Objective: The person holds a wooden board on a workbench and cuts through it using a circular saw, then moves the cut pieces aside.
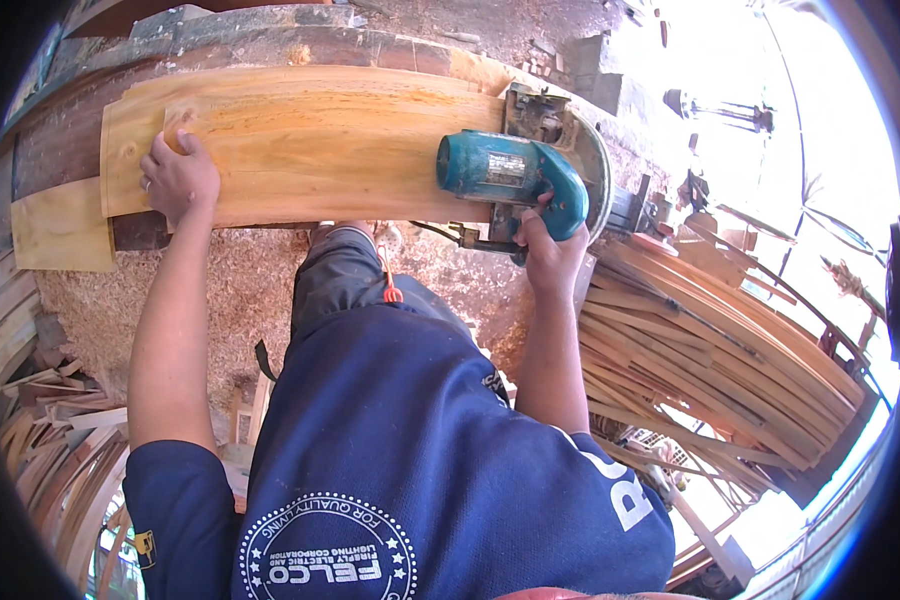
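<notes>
A wide yellowish wooden board (pixel 340 145) lies lengthwise across the workbench. My left hand (pixel 180 180) is at its left part, fingers curled against the wood and gripping it; a ring shows on one finger. At the board's right end sits a teal circular saw (pixel 485 165), its metal base on the wood. My right hand (pixel 552 245) is wrapped around the saw's curved rear handle. The blade itself is hidden by the guard and the saw body. A smaller offcut of pale board (pixel 62 225) lies at the bench's left end.
Long sawn strips (pixel 730 350) are piled to the right of my right arm. More wood scraps (pixel 65 440) lie at the lower left. Sawdust (pixel 110 310) covers the floor below the bench (pixel 55 150). A cord (pixel 435 229) runs near the saw.
</notes>
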`<state>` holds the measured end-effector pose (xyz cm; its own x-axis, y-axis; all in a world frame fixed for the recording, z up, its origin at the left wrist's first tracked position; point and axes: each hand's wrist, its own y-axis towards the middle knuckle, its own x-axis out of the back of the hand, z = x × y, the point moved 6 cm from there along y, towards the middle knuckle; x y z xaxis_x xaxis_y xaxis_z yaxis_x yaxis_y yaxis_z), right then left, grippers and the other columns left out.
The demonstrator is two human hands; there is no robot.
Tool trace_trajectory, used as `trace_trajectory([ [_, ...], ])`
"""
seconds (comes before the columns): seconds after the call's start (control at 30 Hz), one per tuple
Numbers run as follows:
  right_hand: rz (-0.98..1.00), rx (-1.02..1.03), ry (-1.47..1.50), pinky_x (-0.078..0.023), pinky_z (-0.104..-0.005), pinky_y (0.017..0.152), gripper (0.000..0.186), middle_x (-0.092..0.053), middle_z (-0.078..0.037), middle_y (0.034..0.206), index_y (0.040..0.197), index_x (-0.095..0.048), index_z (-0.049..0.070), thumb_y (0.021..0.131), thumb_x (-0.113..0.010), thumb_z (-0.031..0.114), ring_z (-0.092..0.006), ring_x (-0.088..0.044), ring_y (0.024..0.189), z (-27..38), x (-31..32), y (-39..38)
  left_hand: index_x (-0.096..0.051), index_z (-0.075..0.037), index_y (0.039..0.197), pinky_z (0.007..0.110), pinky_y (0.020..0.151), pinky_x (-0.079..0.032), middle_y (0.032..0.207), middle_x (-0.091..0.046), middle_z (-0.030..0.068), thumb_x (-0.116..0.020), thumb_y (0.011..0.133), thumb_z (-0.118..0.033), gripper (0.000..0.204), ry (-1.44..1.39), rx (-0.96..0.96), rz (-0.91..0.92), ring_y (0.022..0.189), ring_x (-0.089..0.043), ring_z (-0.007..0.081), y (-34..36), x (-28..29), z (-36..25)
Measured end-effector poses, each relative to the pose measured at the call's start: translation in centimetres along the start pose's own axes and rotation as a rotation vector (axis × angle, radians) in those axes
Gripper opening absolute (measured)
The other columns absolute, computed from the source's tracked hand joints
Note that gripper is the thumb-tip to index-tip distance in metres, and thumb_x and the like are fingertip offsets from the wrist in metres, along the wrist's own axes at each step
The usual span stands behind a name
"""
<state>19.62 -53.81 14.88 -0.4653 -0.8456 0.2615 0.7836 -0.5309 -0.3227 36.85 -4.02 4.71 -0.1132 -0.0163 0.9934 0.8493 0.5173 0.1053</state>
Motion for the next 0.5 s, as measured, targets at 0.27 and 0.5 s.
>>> trace_trajectory([
  [0.27, -0.009, 0.023, -0.015, -0.05, -0.0271, 0.059, 0.024, -0.066, -0.004, 0.08, 0.111, -0.063, 0.0, 0.087, -0.069, 0.002, -0.0113, -0.062, 0.063, 0.1, -0.1, 0.6, -0.054, -0.014, 0.145, 0.061, 0.1, -0.049, 0.141, -0.056, 0.0182, -0.044, 0.106, -0.051, 0.056, 0.008, 0.015, 0.022, 0.129, -0.055, 0.0442, -0.1, 0.4, -0.3],
  [0.5, 0.023, 0.033, -0.032, -0.05, -0.026, 0.06, 0.034, -0.067, -0.004, 0.082, 0.121, -0.062, 0.0, 0.088, -0.068, 0.001, -0.0108, -0.062, 0.064, 0.4, -0.3, 1.2, -0.055, -0.013, 0.145, 0.059, 0.101, -0.05, 0.14, -0.057, 0.0172, -0.045, 0.105, -0.051, 0.056, 0.015, 0.019, 0.016, 0.128, -0.055, 0.0429, -0.1, 0.5, -0.4],
])
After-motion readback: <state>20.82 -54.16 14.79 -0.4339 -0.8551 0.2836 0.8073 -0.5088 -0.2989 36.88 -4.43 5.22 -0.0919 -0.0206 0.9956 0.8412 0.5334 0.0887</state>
